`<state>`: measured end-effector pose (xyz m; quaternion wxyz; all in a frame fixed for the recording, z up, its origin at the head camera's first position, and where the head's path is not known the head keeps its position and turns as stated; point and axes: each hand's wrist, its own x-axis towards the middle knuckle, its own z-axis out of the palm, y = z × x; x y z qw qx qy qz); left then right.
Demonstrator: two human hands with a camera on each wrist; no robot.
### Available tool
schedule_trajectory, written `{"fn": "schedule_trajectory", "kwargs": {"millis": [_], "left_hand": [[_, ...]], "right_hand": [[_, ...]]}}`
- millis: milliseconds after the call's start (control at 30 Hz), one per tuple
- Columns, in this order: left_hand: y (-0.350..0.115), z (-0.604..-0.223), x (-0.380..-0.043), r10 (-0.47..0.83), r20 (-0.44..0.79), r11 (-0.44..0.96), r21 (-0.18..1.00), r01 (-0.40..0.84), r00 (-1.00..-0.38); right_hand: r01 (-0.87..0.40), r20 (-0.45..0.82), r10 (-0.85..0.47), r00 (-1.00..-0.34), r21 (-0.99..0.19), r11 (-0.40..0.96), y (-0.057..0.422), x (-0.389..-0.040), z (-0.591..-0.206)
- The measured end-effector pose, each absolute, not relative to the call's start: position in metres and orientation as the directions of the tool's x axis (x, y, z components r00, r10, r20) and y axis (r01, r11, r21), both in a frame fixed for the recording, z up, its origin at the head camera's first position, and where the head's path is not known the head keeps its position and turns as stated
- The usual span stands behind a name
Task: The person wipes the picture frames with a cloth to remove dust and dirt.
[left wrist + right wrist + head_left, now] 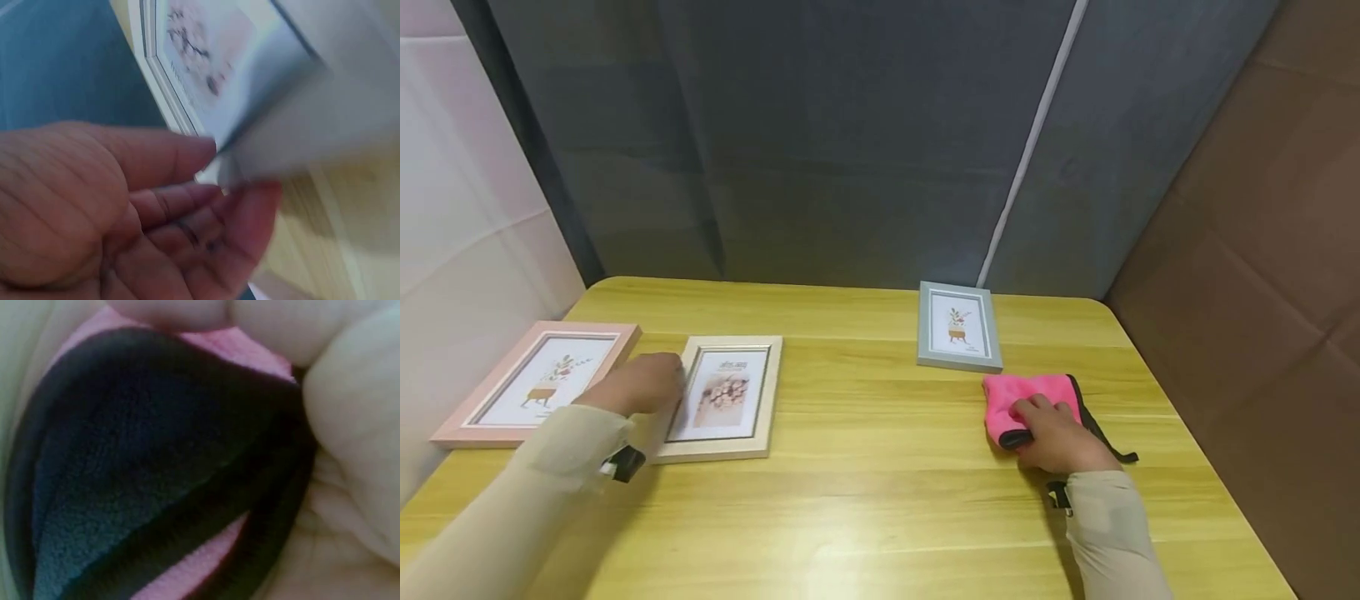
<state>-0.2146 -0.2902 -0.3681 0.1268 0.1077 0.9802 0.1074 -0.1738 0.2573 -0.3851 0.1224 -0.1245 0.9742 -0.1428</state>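
Note:
My left hand (643,383) is at the left side of a cream picture frame (762,400) with a flower print, lying face up. In the left wrist view its thumb and fingers pinch a thin, pale sheet (294,119), blurred, angled over the frame; its exact kind is hard to tell. A pink frame (456,429) with a plant drawing lies left of that hand. With its fingers, my right hand (1063,437) grips a folded pink cloth (1022,390) with black edging on the table. The right wrist view shows the cloth's black edging (250,494) close up, against the fingers.
A grey picture frame (958,362) lies near the table's back edge, just behind the cloth. Under everything is a yellow wood-grain table (865,517). A dark sheet (850,150) hangs behind it, a brown one (1247,250) at the right, a white one (467,183) at the left.

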Motion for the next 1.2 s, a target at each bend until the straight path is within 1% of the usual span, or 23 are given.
{"fn": "schedule_trajectory", "kwargs": {"millis": [33, 100, 167, 367, 533, 667, 800, 900, 967, 1033, 1100, 1200], "left_hand": [[-0.282, -0.371, -0.212, 0.255, -0.216, 0.947, 0.253, 0.198, -0.943], [-0.263, -0.375, -0.206, 0.253, -0.211, 0.925, 0.338, 0.172, -0.944], [-0.244, -0.381, -0.201, 0.263, -0.204, 0.906, 0.388, 0.168, -0.943], [-0.184, -0.387, -0.187, 0.322, -0.200, 0.833, 0.525, 0.176, -0.925], [-0.148, -0.388, -0.178, 0.379, -0.208, 0.797, 0.569, 0.204, -0.902], [-0.135, -0.389, -0.173, 0.388, -0.252, 0.776, 0.609, 0.166, -0.886], [-0.134, -0.390, -0.170, 0.386, -0.292, 0.793, 0.590, 0.152, -0.875], [-0.136, -0.389, -0.168, 0.388, -0.310, 0.824, 0.540, 0.175, -0.868], [-0.139, -0.389, -0.166, 0.385, -0.314, 0.839, 0.512, 0.187, -0.868], [-0.141, -0.389, -0.164, 0.377, -0.310, 0.848, 0.495, 0.191, -0.873], [-0.141, -0.389, -0.162, 0.371, -0.301, 0.848, 0.494, 0.189, -0.879], [-0.139, -0.389, -0.162, 0.373, -0.288, 0.849, 0.488, 0.200, -0.882]], "right_hand": [[-0.206, -0.204, -0.275, -0.940, -0.304, 0.930, 0.257, -0.174, -0.385], [-0.206, -0.202, -0.271, -0.941, -0.295, 0.933, 0.257, -0.175, -0.386], [-0.211, -0.187, -0.271, -0.944, -0.288, 0.934, 0.258, -0.177, -0.387], [-0.266, -0.107, -0.304, -0.947, -0.270, 0.925, 0.270, -0.184, -0.392], [-0.318, -0.066, -0.351, -0.934, -0.298, 0.900, 0.285, -0.188, -0.396], [-0.335, -0.018, -0.368, -0.930, -0.375, 0.865, 0.298, -0.190, -0.393], [-0.300, 0.028, -0.320, -0.947, -0.433, 0.850, 0.299, -0.189, -0.381], [-0.291, 0.093, -0.281, -0.955, -0.467, 0.835, 0.284, -0.182, -0.366], [-0.330, 0.153, -0.292, -0.944, -0.483, 0.811, 0.265, -0.175, -0.358], [-0.401, 0.207, -0.344, -0.916, -0.478, 0.782, 0.239, -0.167, -0.354], [-0.494, 0.244, -0.430, -0.869, -0.443, 0.748, 0.212, -0.157, -0.355], [-0.614, 0.212, -0.578, -0.788, -0.346, 0.709, 0.178, -0.141, -0.362]]}}
